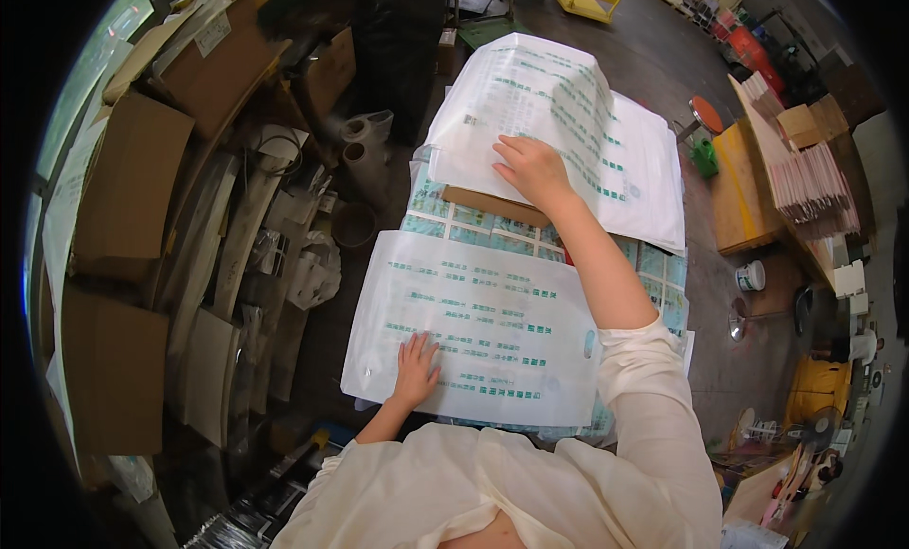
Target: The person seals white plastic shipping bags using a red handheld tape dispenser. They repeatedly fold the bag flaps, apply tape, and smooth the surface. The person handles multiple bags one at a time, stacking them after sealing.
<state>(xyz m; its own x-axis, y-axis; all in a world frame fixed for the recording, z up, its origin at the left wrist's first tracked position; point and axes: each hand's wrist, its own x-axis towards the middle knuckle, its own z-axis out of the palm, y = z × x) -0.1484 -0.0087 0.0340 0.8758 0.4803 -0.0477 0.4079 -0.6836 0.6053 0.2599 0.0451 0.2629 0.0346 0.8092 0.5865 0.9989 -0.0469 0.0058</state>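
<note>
A white plastic bag (473,312) with green print and a cut-out handle slot lies flat on the near half of the work surface. My left hand (417,371) rests on its lower left part, fingers spread and flat. Farther off is a pile of similar white printed bags (653,170), its top bag (516,85) bulging and wavy. My right hand (532,170) reaches across onto that top bag, fingers apart and slightly bent against the plastic. Below that hand, a brown cardboard edge (497,206) shows under the pile. Green-blue patterned packs (469,235) lie beneath the bags.
Cardboard boxes (128,194) and boards crowd the left side, with upright rolls (360,161) beside them. On the right stand a wooden table (743,189) with stacked pink-edged sheets (814,189), a round-topped stool (705,114) and a white bucket (750,276). A yellow trolley (589,0) is far back.
</note>
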